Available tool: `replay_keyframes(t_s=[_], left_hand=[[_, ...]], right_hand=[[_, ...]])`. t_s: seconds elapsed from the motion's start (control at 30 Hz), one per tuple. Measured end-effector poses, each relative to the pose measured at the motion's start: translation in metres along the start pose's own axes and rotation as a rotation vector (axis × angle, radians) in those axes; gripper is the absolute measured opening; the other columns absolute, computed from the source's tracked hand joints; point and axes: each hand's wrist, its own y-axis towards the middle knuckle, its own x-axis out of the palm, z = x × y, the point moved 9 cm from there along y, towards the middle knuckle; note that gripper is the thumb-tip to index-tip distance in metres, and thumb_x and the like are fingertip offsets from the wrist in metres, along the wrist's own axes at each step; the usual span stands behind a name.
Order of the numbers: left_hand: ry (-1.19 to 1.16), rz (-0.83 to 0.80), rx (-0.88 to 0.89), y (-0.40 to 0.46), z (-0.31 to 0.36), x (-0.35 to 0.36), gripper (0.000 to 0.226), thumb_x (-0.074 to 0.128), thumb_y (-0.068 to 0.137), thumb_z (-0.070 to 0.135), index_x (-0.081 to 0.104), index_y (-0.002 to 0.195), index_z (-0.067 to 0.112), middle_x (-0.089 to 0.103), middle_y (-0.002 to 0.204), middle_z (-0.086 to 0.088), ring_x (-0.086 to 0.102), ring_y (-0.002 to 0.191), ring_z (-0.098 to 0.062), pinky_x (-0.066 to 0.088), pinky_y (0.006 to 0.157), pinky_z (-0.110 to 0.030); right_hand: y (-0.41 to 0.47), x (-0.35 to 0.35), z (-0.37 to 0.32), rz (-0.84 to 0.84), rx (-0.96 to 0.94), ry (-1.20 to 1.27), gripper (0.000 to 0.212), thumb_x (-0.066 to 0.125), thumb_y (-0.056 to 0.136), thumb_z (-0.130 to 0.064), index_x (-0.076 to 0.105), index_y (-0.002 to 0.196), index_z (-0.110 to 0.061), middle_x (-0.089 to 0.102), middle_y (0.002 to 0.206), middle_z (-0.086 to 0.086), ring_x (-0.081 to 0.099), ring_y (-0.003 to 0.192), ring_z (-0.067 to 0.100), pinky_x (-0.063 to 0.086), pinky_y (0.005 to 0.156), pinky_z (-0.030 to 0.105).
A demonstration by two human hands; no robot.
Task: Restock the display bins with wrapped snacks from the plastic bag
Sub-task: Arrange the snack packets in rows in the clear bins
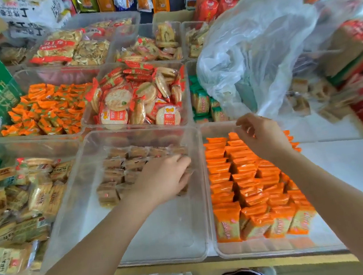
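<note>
Left hand (165, 180) is pressing down, fingers curled, on brown wrapped snacks (120, 169) in the clear bin (165, 241) — right hand (261, 137) is pinching the plastic bag (256, 45) edge.

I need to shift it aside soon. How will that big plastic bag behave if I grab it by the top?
The plastic bag looks thin and crumpled, so it will probably be floppy and collapse where gripped. Wrapped snacks show through its lower part, so the weight likely sags low. The glossy film may slip through the fingers.
</note>
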Motion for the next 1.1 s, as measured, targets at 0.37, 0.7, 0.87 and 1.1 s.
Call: replay_keyframes(t_s=[0.37,0.7,0.87,1.1], left_hand=[[-0.118,-0.083,0.047,0.170,0.161,0.017,0.036,0.050,0.091,0.040,0.051,0.123,0.022,0.057,0.115,0.002,0.056,0.105,-0.023,0.049,0.078,-0.036],[-0.375,0.070,-0.133,0.341,0.251,0.066,0.033,0.051,0.092,0.033,0.054,0.123,0.022,0.056,0.117,0.007,0.053,0.108,-0.014,0.043,0.086,-0.030],[-0.245,-0.054,-0.246,0.426,0.249,0.123,0.033,0.049,0.092,0.031,0.049,0.122,0.018,0.047,0.123,-0.001,0.042,0.119,-0.021,0.040,0.087,-0.034],[-0.030,-0.110,-0.496,0.488,0.235,0.187,0.052,0.053,0.090,0.037,0.034,0.132,0.012,0.042,0.133,-0.011,0.041,0.122,-0.028,0.043,0.085,-0.038]], right_hand=[[-0.002,-0.083,0.284,-0.027,0.379,-0.115,0.026,0.057,0.090,-0.019,0.059,0.112,-0.006,0.062,0.111,0.012,0.055,0.091,0.025,0.042,0.078,0.031],[0.079,-0.054,0.469,-0.209,0.350,-0.410,0.048,0.052,0.091,-0.027,0.040,0.131,-0.003,0.048,0.129,0.020,0.045,0.118,0.036,0.032,0.098,0.037],[0.098,-0.055,0.494,-0.111,0.273,-0.158,0.045,0.064,0.083,-0.036,0.051,0.116,-0.007,0.062,0.102,0.017,0.055,0.095,0.034,0.044,0.079,0.037],[0.072,-0.089,0.489,0.008,0.618,0.831,0.032,0.072,0.080,-0.027,0.052,0.103,-0.017,0.067,0.090,0.000,0.060,0.076,0.012,0.042,0.064,0.022]])
